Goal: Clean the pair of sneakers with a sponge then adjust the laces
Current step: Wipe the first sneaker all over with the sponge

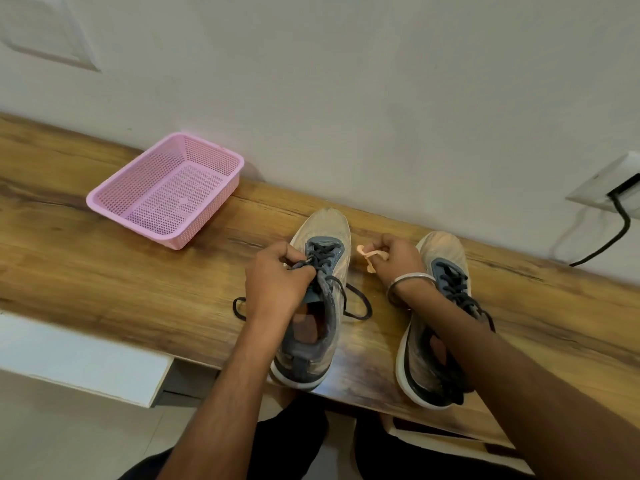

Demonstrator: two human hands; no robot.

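Observation:
Two beige and grey sneakers stand on the wooden table [104, 271], toes toward the wall. My left hand [277, 275] grips the dark laces [322, 258] over the tongue of the left sneaker [322, 306]; lace ends trail onto the table on both sides. My right hand [398, 258] holds a thin, crumpled peach sponge [369, 252] between the two shoes. A metal bangle sits on that wrist. My right forearm lies across the right sneaker [440, 317] and hides part of it.
A pink perforated plastic basket [166, 188] sits at the back left of the table, near the wall. A wall socket [609, 188] with a black cable [606, 244] is at the right. The table's front edge runs just below the shoe heels.

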